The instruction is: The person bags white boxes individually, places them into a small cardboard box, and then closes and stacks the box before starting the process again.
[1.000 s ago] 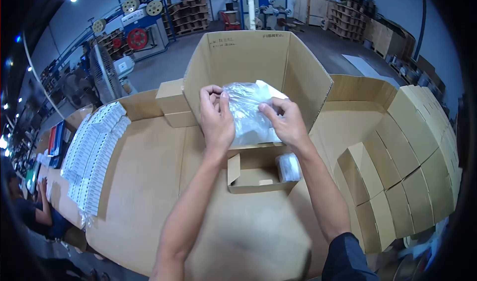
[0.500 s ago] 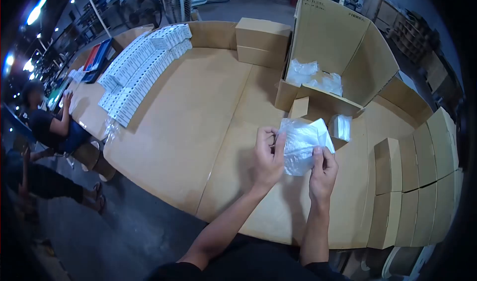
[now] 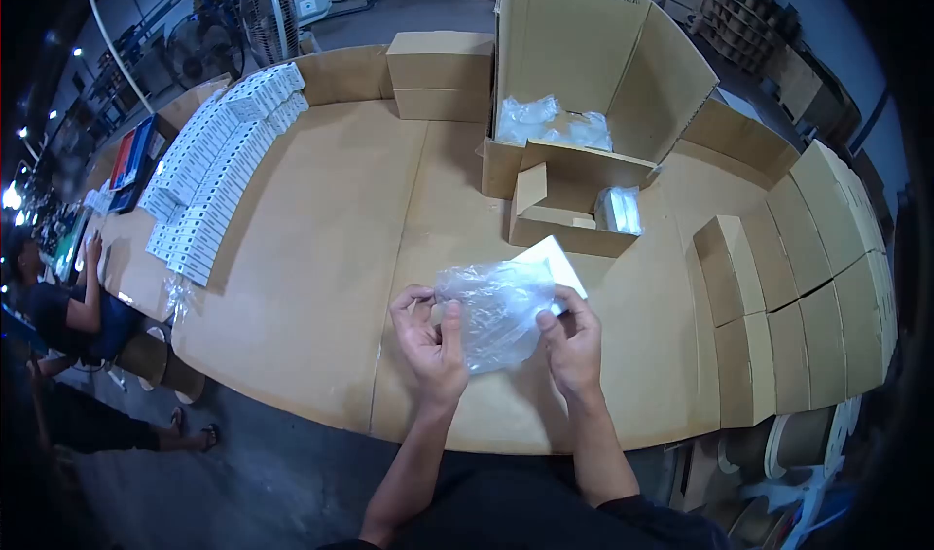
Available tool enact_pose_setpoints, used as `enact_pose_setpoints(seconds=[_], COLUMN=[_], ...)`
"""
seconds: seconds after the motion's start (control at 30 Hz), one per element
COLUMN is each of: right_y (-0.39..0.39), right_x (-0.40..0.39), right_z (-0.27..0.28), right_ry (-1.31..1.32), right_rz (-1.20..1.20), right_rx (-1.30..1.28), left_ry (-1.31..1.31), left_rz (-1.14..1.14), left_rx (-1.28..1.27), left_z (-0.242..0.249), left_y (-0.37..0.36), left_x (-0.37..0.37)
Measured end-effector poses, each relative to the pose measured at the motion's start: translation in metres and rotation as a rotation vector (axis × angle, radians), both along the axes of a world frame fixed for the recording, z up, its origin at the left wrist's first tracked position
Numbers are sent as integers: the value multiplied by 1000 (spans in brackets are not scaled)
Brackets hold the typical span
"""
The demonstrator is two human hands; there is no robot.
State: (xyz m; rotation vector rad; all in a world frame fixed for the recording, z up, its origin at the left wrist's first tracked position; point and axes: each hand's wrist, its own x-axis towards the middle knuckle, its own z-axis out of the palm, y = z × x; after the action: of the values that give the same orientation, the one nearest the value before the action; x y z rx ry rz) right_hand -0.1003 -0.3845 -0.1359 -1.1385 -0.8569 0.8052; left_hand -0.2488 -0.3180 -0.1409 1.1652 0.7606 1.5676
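A clear plastic bag is stretched between my two hands above the table. My left hand is closed at the bag's left edge, its thumb upright against the film. On the other side my right hand pinches the bag's right edge. A flat white piece, maybe a small box or card, sticks out behind the bag by my right fingers; its lower part is hidden. Just beyond my hands stands an open cardboard box, with plastic-wrapped packets in its right end.
A large open carton holds loose plastic bags. Closed brown boxes stand at the back, and more brown boxes line the right. Rows of small white boxes lie at left. A seated person is beyond the left edge.
The view has turned right and down, so the table things sit further left. My hands have spread the bag wider, and the white piece shows behind it. The open box is now less covered.
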Motion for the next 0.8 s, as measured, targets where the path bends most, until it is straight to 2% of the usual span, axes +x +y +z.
enact_pose_setpoints(seconds=[0.1, 0.23, 0.3, 0.37, 0.43, 0.57, 0.8], right_y=[-6, -10, -9, -9, -8, -9, -12], right_x=[-1, -9, -12, -11, -6, -7, -3], right_z=[-1, -3, -3, -4, -10, 5, 3], right_ry=[-125, -277, -313, -437, -648, -749, -796], right_rz=[-61, -115, -163, -207, -239, -228, -255], right_rx=[-88, -208, -160, -81, 29, 78, 80], left_ry=[-45, 55, 104, 405, 768, 937, 864], left_rz=[-46, -1, 26, 159, 239, 9, -123], left_rx=[-27, -79, -51, 306, 621, 731, 761], left_z=[-5, -5, 2, 1, 29, 54, 50], left_y=[1, 8, 11, 17, 17, 23, 25], left_x=[0, -10, -13, -19, -27, -20, -12])
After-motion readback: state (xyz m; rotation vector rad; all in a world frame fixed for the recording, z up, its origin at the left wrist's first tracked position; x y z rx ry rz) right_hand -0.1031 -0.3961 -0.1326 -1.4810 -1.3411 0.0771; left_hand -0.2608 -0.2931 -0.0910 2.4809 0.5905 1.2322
